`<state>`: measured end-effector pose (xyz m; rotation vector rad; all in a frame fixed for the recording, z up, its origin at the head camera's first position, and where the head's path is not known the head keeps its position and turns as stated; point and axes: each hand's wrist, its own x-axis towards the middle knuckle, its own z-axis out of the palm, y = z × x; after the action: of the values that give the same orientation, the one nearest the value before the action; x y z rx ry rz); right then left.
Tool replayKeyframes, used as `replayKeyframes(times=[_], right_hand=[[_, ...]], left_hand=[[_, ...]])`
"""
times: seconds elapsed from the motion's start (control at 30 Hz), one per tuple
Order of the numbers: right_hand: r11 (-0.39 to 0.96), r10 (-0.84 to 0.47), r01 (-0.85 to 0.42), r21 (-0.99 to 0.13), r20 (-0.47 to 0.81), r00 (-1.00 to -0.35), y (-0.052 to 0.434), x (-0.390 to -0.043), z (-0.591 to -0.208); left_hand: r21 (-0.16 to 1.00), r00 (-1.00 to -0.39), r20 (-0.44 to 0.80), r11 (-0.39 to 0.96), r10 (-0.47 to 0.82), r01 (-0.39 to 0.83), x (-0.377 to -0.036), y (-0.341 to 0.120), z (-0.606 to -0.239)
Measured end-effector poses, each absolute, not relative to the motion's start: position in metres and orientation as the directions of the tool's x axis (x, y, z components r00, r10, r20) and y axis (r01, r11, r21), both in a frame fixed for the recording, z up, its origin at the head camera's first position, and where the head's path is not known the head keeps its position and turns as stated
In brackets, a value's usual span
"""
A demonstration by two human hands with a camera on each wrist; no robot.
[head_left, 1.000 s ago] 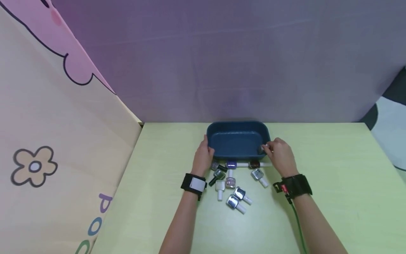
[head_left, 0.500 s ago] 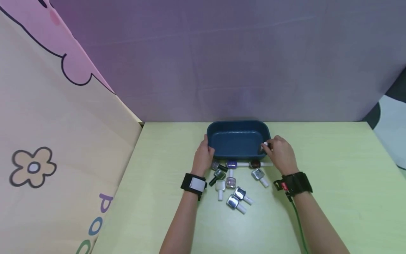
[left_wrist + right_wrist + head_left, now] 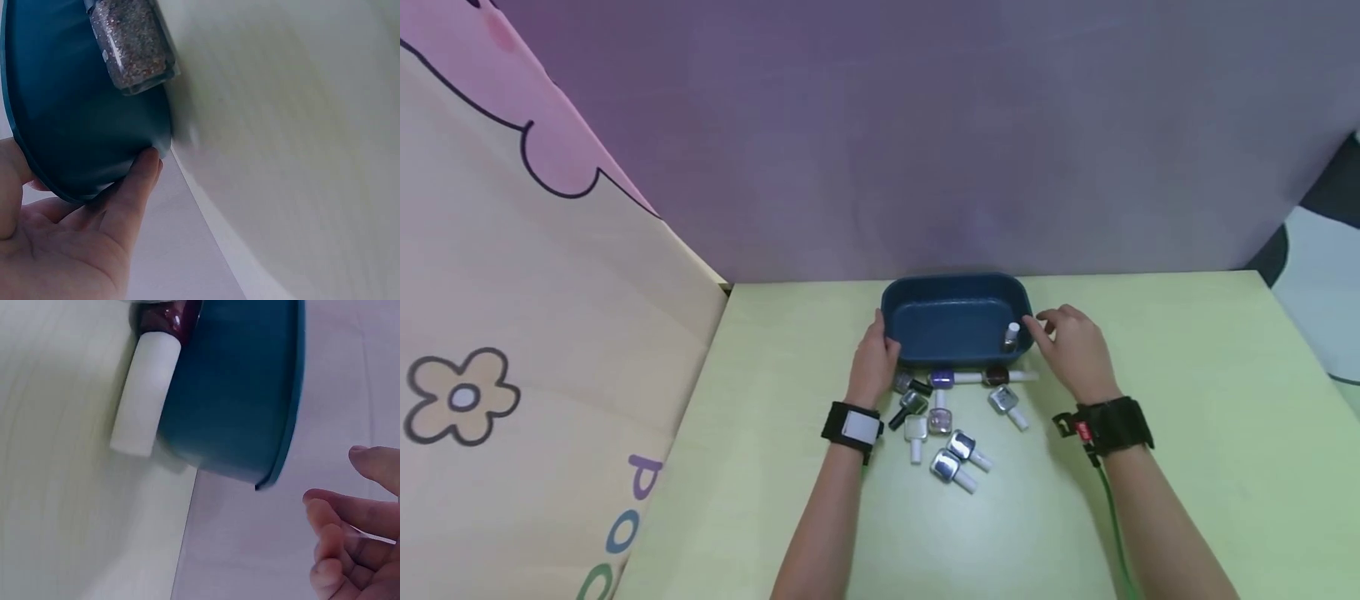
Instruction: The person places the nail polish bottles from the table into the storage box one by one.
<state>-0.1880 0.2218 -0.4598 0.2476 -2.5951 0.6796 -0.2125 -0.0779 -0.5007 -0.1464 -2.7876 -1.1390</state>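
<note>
My left hand (image 3: 871, 367) grips the front left corner of a dark blue rectangular tray (image 3: 901, 287), fingers along its outer wall, thumb near the rim. One small nail polish bottle with a white cap (image 3: 1012, 329) stands upright inside, in the front right corner. Just right of the tray, my right hand (image 3: 1078, 350) holds nothing; its thumb and fingers are apart, also in the right wrist view. Before the tray lie several nail polish bottles: a purple one (image 3: 942, 380), a dark red one (image 3: 170, 319), a glittery one (image 3: 134, 47) and a green one (image 3: 913, 402) among them.
More bottles lie nearer me on the pale table (image 3: 790, 400), including two silver ones (image 3: 945, 465). A purple-grey curtain (image 3: 925, 150) hangs behind the tray, and a printed panel (image 3: 565, 333) stands at the left. A green cable (image 3: 1116, 521) runs from the right wristband.
My right hand has let go of the white-capped nail polish bottle, which now stands in the tray, and has drawn back to the right. The left hand keeps its grip on the tray.
</note>
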Motion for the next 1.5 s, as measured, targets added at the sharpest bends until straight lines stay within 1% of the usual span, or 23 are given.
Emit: replayKeyframes(times=[0.17, 0.3, 0.47, 0.57, 0.8, 1.07, 1.3, 1.5], right_hand=[[0.852, -0.057, -0.256, -0.456, 0.407, -0.912, 0.227, -0.182, -0.459], [0.86, -0.068, -0.212, -0.465, 0.308, -0.949, 0.233, -0.173, -0.462], [0.861, -0.148, -0.195, -0.469, 0.136, -0.98, 0.237, -0.164, -0.473], [0.858, -0.191, -0.21, -0.469, 0.089, -0.978, 0.236, -0.163, -0.481], [0.864, -0.27, -0.296, -0.407, 0.12, -0.955, 0.231, -0.162, -0.503], [0.839, -0.276, -0.336, -0.428, 0.198, -0.941, 0.23, -0.159, -0.51], [0.846, -0.26, -0.296, -0.443, 0.143, -0.955, 0.236, -0.16, -0.503], [0.852, -0.267, -0.288, -0.437, 0.11, -0.957, 0.24, -0.158, -0.493]], left_hand=[[0.68, -0.985, 0.166, 0.719, 0.039, 0.143, -0.217, -0.078, -0.501], [0.673, -0.982, 0.179, 0.722, 0.053, 0.161, -0.22, -0.074, -0.501], [0.679, -0.985, 0.163, 0.718, 0.051, 0.15, -0.219, -0.072, -0.5], [0.683, -0.987, 0.156, 0.716, 0.049, 0.143, -0.218, -0.071, -0.5], [0.694, -0.988, 0.149, 0.707, 0.047, 0.138, -0.214, -0.071, -0.501], [0.696, -0.991, 0.125, 0.709, 0.04, 0.116, -0.211, -0.07, -0.503], [0.698, -0.991, 0.129, 0.707, 0.037, 0.117, -0.212, -0.066, -0.502], [0.702, -0.991, 0.131, 0.701, 0.04, 0.121, -0.214, -0.061, -0.502]])
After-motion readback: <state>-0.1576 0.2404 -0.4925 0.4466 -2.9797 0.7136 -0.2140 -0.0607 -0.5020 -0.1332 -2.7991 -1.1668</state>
